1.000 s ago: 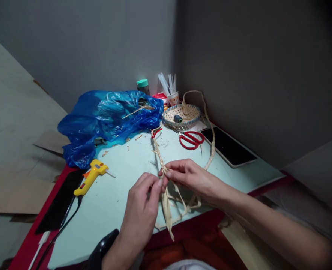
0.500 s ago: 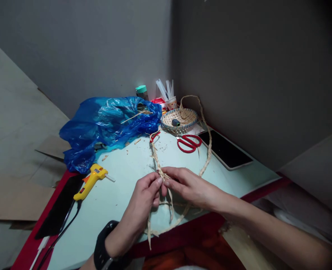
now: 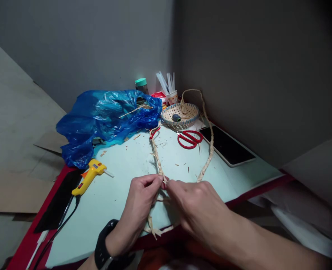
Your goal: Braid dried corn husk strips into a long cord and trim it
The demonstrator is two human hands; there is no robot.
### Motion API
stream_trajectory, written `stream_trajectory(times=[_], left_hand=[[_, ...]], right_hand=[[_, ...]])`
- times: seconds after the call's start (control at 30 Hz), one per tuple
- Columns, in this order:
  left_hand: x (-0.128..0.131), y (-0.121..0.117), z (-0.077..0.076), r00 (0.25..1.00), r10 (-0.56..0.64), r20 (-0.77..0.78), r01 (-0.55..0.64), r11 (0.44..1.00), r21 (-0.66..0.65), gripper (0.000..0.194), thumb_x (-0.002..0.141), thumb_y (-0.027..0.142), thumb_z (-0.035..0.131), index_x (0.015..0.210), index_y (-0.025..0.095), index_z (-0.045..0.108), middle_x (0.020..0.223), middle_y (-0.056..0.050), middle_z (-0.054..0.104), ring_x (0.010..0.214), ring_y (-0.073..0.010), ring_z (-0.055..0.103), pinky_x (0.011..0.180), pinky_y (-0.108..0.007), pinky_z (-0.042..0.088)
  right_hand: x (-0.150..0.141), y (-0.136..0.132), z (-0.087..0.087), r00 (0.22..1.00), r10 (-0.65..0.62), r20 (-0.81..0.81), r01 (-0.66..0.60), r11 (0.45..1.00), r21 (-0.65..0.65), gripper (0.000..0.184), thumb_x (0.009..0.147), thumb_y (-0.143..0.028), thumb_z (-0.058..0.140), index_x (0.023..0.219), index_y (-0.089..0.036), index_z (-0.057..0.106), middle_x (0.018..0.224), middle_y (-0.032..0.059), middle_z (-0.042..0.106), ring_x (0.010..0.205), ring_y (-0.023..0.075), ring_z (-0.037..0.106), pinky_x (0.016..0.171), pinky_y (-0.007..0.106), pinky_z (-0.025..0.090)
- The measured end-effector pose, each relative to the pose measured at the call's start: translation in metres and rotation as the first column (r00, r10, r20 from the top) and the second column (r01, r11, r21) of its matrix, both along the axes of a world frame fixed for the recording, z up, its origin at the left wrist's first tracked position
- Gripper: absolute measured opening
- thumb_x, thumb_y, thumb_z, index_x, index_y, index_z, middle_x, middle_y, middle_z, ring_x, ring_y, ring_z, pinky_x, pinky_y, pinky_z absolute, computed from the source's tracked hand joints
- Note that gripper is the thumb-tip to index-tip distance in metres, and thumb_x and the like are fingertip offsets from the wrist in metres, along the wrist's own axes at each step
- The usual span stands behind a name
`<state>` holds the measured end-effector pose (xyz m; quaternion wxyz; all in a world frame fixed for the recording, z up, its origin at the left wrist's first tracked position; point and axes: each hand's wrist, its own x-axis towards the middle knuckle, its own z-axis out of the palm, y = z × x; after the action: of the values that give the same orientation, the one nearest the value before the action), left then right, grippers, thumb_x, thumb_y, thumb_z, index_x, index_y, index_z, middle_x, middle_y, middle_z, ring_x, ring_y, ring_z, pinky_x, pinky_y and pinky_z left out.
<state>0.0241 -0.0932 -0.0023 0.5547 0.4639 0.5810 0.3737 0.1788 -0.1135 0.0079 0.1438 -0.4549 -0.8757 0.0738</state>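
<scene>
A pale braid of plant fibre point(image 3: 156, 155) runs down the table toward me, its far end tied with red string point(image 3: 154, 132). My left hand point(image 3: 143, 195) pinches the braid's near end between thumb and fingers. Close against it, my right hand point(image 3: 195, 204) is closed on the strands at the same spot; its fingertips are partly hidden. Loose strand ends point(image 3: 153, 227) hang below my left hand. Another length of braid point(image 3: 208, 161) curves from the basket down the right side and passes behind my right hand.
Red-handled scissors point(image 3: 190, 139) lie before a woven basket point(image 3: 179, 112) holding a dark thread spool point(image 3: 176, 117). A tablet point(image 3: 230, 148) is at right. At left are a blue plastic bag point(image 3: 106, 116) and a yellow glue gun point(image 3: 89, 176) with its cord. A cup of glue sticks point(image 3: 172, 98) stands behind.
My right hand has turned over, knuckles now up, and drawn nearer to me while gripping the strands. My left hand keeps its pinch. The view has shifted slightly.
</scene>
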Motion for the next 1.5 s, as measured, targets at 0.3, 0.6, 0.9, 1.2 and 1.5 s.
stream_trajectory(times=[0.3,0.6,0.9,1.2,1.5], left_hand=[[-0.002,-0.006,0.0,0.951,0.035,0.308,-0.006,0.996,-0.092,0.024,0.079,0.033,0.067,0.089,0.011,0.07,0.067,0.0,0.053,0.048,-0.0018,0.025,0.044,-0.016,0.018],[-0.004,-0.006,0.003,0.913,0.005,0.408,0.026,0.997,-0.071,0.025,0.079,0.036,0.067,0.084,0.011,0.068,0.056,0.009,0.023,0.049,-0.0029,0.011,0.041,-0.015,0.012],[-0.01,-0.008,0.0,0.988,-0.077,0.131,0.083,0.996,-0.036,0.032,0.085,0.042,0.057,0.077,0.013,0.068,0.047,0.008,0.025,0.043,-0.0047,0.017,0.041,-0.019,0.013],[-0.016,-0.021,0.016,0.875,0.108,-0.471,0.063,0.941,0.331,0.019,0.082,0.033,0.06,0.082,0.019,0.073,0.066,-0.002,0.067,0.062,-0.0161,0.057,0.061,-0.024,0.041],[0.01,-0.038,-0.002,0.471,0.373,-0.799,0.488,0.645,0.588,0.026,0.086,0.013,0.048,0.099,0.014,0.07,0.074,-0.01,0.068,0.063,-0.0202,0.062,0.058,-0.029,0.041]], right_hand=[[-0.012,-0.007,-0.01,0.984,0.15,0.1,-0.171,0.952,0.254,0.012,0.087,-0.017,0.05,0.09,-0.014,0.061,0.078,0.0071,0.062,0.065,0.019,0.054,0.054,0.031,0.033],[0.003,0.037,0.014,0.912,-0.058,-0.405,-0.118,0.911,-0.395,0.036,0.098,-0.04,0.033,0.103,-0.016,0.059,0.091,0.0077,0.066,0.081,0.017,0.058,0.069,0.027,0.038],[-0.002,0.054,-0.01,0.839,0.003,-0.544,-0.307,0.828,-0.469,0.037,0.095,-0.029,0.039,0.067,-0.015,0.058,0.063,-0.0013,0.058,0.059,0.0103,0.048,0.06,0.023,0.033],[-0.002,0.047,-0.009,0.845,-0.111,-0.523,-0.149,0.89,-0.43,0.035,0.09,-0.026,0.044,0.057,-0.015,0.051,0.05,-0.0045,0.045,0.05,0.0077,0.037,0.051,0.022,0.024],[-0.003,0.048,-0.012,0.711,-0.163,-0.684,-0.327,0.785,-0.526,0.03,0.088,-0.026,0.046,0.061,-0.014,0.053,0.057,-0.0029,0.047,0.055,0.0085,0.039,0.053,0.021,0.029]])
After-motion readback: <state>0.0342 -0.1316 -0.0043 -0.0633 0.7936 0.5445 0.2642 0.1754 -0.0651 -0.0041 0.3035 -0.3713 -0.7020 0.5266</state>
